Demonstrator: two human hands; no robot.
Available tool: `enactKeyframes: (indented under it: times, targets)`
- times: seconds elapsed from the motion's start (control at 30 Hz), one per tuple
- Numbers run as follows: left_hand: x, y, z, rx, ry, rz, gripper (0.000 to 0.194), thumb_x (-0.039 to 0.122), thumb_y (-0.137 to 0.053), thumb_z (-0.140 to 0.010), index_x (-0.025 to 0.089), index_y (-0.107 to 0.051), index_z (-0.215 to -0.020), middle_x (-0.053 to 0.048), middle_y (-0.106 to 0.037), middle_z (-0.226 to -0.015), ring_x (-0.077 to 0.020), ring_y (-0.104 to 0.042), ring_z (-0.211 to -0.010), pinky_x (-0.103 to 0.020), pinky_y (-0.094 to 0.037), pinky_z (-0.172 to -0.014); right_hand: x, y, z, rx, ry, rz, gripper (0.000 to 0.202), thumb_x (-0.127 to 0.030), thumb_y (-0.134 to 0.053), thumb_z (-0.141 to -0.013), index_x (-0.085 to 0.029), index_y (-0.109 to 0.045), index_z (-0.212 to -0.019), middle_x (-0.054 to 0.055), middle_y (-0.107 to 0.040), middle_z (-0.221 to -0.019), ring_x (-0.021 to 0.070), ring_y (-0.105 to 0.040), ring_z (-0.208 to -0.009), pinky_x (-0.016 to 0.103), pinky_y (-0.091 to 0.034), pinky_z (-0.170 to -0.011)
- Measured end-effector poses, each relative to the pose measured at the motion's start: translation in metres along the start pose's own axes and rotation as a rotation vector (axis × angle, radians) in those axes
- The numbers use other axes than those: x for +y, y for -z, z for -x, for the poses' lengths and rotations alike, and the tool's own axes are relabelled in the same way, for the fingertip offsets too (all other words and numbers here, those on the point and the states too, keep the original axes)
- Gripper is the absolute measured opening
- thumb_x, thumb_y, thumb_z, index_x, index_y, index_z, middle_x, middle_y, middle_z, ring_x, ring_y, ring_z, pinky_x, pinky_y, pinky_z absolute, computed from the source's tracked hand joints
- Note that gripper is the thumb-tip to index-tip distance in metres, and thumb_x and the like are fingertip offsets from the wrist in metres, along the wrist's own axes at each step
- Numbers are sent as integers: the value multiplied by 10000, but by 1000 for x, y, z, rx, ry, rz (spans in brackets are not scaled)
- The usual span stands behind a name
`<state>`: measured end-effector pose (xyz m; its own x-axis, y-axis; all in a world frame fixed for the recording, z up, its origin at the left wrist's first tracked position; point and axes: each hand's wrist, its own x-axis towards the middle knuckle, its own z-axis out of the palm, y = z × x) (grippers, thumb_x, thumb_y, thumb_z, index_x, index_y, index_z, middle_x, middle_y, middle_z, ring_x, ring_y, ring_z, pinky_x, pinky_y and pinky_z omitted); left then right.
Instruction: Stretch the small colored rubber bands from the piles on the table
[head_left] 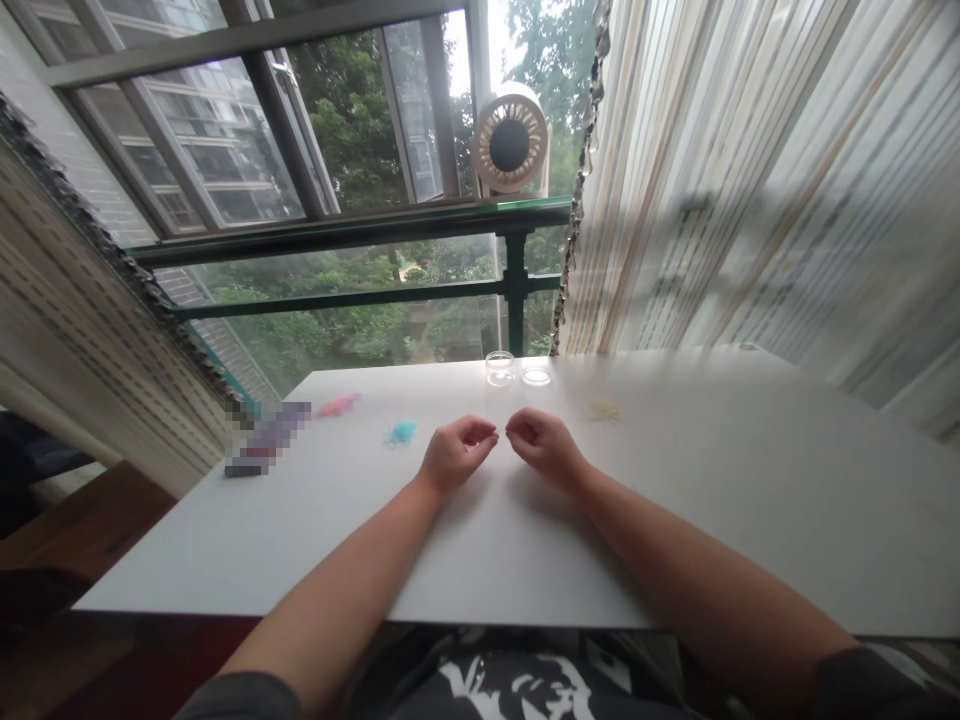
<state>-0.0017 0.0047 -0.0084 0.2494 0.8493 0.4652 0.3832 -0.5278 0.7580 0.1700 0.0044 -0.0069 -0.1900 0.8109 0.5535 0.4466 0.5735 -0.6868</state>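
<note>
Bench (480,570): white, bare nr edge toward the person; places below rel. to clear jar (499,378) at its far edge
L hand (452,456): nr side of jar, slightly L; thumb + index tips pinched tog., can't tell if anything thin sits btwn them
R hand (553,450): nr side of jar, slightly R; same pinch, contents likewise too small to make out
Tip-to-tip: the two pinches face each other on a L–R line, just apart, w/ jar almost straight beyond; neither hand clearly nearer to it
Blurred item (268,440): far L of jar and nearer the person, long axis slanting away to the R; pixelated, can't ID
Teal pile (401,432): L of jar, nearer the person; small loose bits, L hand is the closer one
Yellow pile (604,411): R of jar, a bit nearer the person; thin scatter, R hand closer
Pink-orange pile (340,405): L of jar, past teal pile; loose bits, L hand closer
Lid (536,377): clear, round, flat on bench just R of jar, apart from it
Jar: upright, seems uncapped; no contents visible, glare makes it unsure
Fan (510,145): beyond jar, higher up, by window
</note>
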Motion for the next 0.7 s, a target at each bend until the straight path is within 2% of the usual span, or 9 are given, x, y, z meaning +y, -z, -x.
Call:
enactKeyframes:
  times: [0.27,0.6,0.7]
  targets:
    - [3,1,0,-1,-38,-47,216,313,-568,-747,182,-631,-907,-51,-686,-833,-156,-635,-759,-274,-507,-733,5,-1,1,-19,3,70,76,-205,-518,-698,-164,-581,-708,-24,-499,-537,84,-399,-491,200,-331,-487]
    - [3,2,-1,17,-55,-92,190,319,-549,-763,186,-648,-855,-40,-682,-782,-146,-623,-699,-256,-496,-678,0,0,1,-70,34,23,36,-201,-516,-690,-172,-532,-677,-40,-454,-515,80,-388,-474,197,-313,-463]
    - [2,4,-1,15,-61,-86,185,312,-543,-771,182,-648,-850,-36,-680,-759,-142,-623,-688,-245,-490,-657,-2,-2,1,-92,31,-13,71,-187,-526,-678,-180,-514,-748,-50,-459,-528,77,-390,-463,196,-315,-458]
